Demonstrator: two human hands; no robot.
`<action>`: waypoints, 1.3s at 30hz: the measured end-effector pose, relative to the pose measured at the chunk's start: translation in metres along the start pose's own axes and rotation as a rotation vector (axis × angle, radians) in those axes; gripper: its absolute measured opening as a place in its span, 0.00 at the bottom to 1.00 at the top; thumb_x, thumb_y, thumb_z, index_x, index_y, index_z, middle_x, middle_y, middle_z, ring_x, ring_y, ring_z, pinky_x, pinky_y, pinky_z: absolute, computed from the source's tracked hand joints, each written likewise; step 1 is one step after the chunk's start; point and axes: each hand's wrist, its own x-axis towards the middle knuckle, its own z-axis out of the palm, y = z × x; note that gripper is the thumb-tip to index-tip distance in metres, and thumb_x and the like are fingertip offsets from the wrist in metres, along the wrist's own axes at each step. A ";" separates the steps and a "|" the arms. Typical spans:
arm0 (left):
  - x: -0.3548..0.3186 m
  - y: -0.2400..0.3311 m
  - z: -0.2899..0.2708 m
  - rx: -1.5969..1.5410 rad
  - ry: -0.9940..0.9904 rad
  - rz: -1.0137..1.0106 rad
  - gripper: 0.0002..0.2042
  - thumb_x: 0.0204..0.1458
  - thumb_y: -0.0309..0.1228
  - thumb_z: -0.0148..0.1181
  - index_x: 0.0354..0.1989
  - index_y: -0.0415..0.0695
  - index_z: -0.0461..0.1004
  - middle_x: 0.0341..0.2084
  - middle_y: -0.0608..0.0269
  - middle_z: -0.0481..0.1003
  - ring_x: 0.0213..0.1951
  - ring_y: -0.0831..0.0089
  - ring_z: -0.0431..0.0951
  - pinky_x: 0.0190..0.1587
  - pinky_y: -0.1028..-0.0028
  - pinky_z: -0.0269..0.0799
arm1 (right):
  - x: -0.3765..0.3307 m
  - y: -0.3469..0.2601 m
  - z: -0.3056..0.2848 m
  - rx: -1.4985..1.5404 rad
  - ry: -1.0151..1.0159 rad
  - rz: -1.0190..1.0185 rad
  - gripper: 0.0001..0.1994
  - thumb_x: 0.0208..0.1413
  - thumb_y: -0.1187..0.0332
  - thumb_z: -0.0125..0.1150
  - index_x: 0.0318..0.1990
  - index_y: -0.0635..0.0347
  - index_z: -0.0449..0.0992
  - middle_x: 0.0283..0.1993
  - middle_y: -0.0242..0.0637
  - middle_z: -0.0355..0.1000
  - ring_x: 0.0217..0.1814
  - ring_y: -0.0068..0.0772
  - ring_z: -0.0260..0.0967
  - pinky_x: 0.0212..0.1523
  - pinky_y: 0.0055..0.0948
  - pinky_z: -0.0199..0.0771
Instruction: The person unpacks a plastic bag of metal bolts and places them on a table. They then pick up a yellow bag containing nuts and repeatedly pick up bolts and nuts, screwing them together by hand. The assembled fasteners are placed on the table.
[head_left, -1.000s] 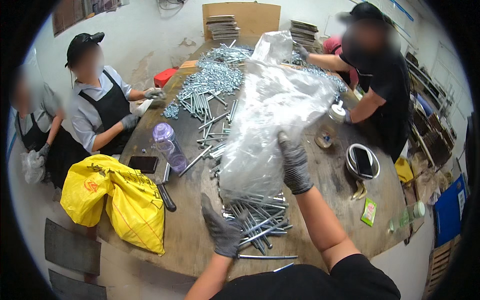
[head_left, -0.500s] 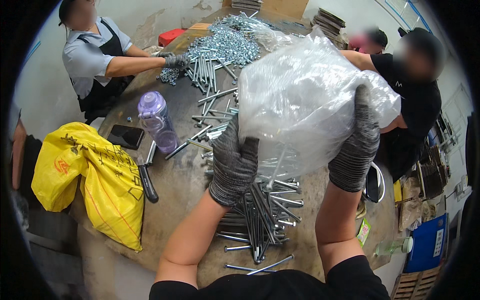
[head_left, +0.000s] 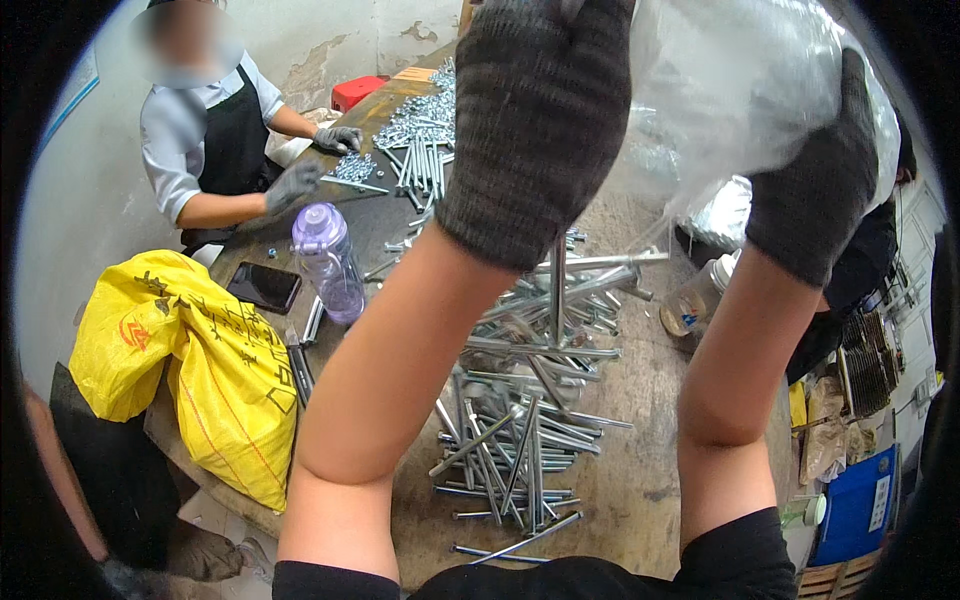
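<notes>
Both my hands wear dark grey knit gloves and are raised high over the table with a clear plastic bag [head_left: 725, 95] between them. My left hand [head_left: 540, 120] is closed at the bag's left side, its fingertips partly cut off by the upper edge. On the right side of the bag, my right hand [head_left: 815, 185] is closed round the plastic. Below the bag, several long steel bolts [head_left: 557, 290] look smeared by motion, dropping onto the heap. The heap of long bolts [head_left: 530, 440] lies crisscrossed on the table in front of me.
A purple bottle [head_left: 328, 270], a phone [head_left: 265, 287], a black-handled knife [head_left: 300, 370] and a yellow woven sack [head_left: 215, 390] sit left on the table [head_left: 420, 540]. Nuts [head_left: 415, 125] lie farther back, near a co-worker [head_left: 225, 140]. A clear jar [head_left: 695, 300] stands right.
My hands have lifted the bag higher, and it now tilts with its lower part toward the table. More bolts lie on the heap. The co-worker's hands have moved apart.
</notes>
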 end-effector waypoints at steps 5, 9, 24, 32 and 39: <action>0.019 0.011 0.002 -0.527 -0.089 -0.542 0.14 0.60 0.35 0.55 0.42 0.34 0.74 0.29 0.45 0.75 0.35 0.54 0.76 0.39 0.64 0.70 | -0.003 -0.011 0.032 0.842 0.106 0.460 0.22 0.56 0.68 0.61 0.57 0.64 0.68 0.47 0.40 0.74 0.47 0.34 0.74 0.50 0.27 0.74; 0.006 -0.005 0.010 -0.581 -0.096 -0.393 0.14 0.60 0.35 0.56 0.42 0.33 0.74 0.30 0.47 0.76 0.34 0.59 0.76 0.40 0.67 0.70 | -0.003 -0.013 0.037 0.981 0.133 0.561 0.18 0.60 0.64 0.56 0.54 0.64 0.71 0.43 0.37 0.74 0.43 0.30 0.73 0.46 0.24 0.74; 0.055 0.000 -0.010 -0.559 -0.279 -0.562 0.15 0.59 0.39 0.56 0.37 0.35 0.74 0.25 0.50 0.75 0.29 0.62 0.76 0.33 0.68 0.72 | 0.046 -0.011 0.018 1.726 0.079 0.485 0.19 0.63 0.60 0.51 0.52 0.66 0.72 0.48 0.44 0.75 0.48 0.38 0.74 0.52 0.33 0.73; 0.058 -0.011 0.035 -0.228 0.063 -0.167 0.14 0.58 0.38 0.57 0.32 0.35 0.73 0.23 0.46 0.74 0.28 0.56 0.77 0.31 0.65 0.73 | -0.072 0.033 0.101 0.597 -0.537 0.278 0.28 0.51 0.76 0.58 0.62 0.66 0.62 0.51 0.50 0.72 0.50 0.48 0.72 0.53 0.35 0.72; 0.091 -0.006 -0.001 -0.271 0.093 -0.198 0.17 0.54 0.41 0.62 0.30 0.36 0.74 0.21 0.49 0.75 0.28 0.57 0.79 0.30 0.65 0.74 | -0.011 0.018 0.063 0.427 -0.194 0.026 0.31 0.46 0.83 0.55 0.62 0.66 0.62 0.53 0.53 0.71 0.53 0.54 0.70 0.54 0.40 0.71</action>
